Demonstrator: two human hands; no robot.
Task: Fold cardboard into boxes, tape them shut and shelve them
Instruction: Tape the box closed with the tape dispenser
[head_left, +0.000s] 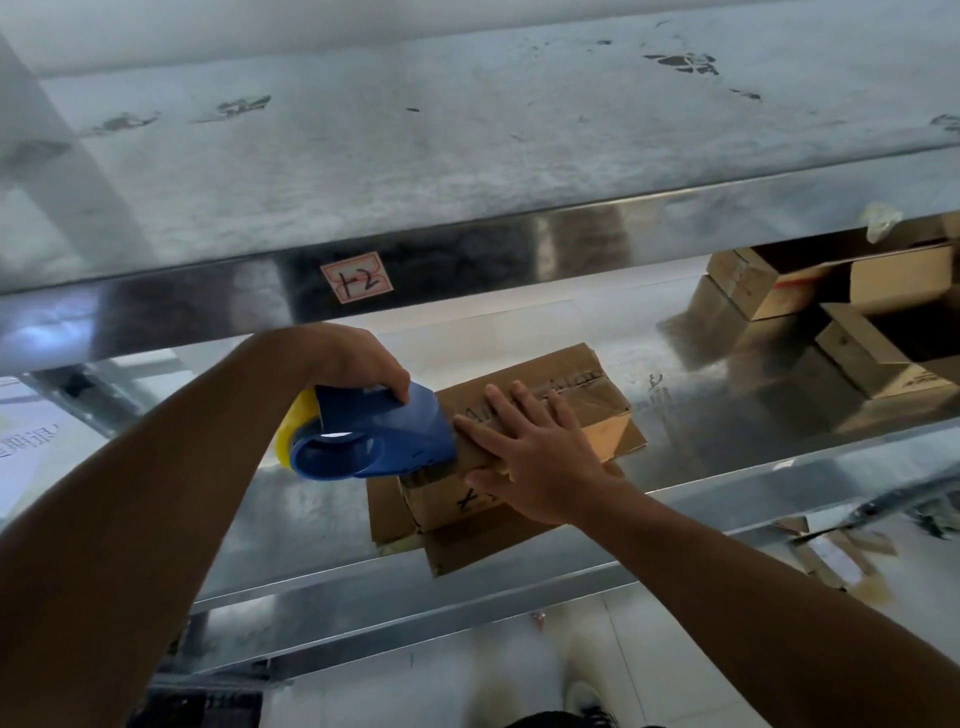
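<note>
**Dispenser at the box's near-left end, seam running away to the far right**

Head view: the box sits on the middle shelf, on top of flat cardboard. Its long axis runs on a diagonal, from near left to far right, and the taped seam on top follows that line.

The left hand grips the dispenser from above, its fingers curled round the blue body. The dispenser's mouth touches the box at its near-left end, and the yellow roll points back toward the person.

The right hand lies flat on the box top just beside the dispenser. Its fingers are spread and straight and press down, pointing up-left across the seam.

The left hand is thus the nearer one to the end that takes the tape, while the right pins the box. Any pull along the seam would likely run away from the person toward the far-right end, and the right hand lies in that path. Whether tape is already stuck down under the dispenser cannot be told.
</note>
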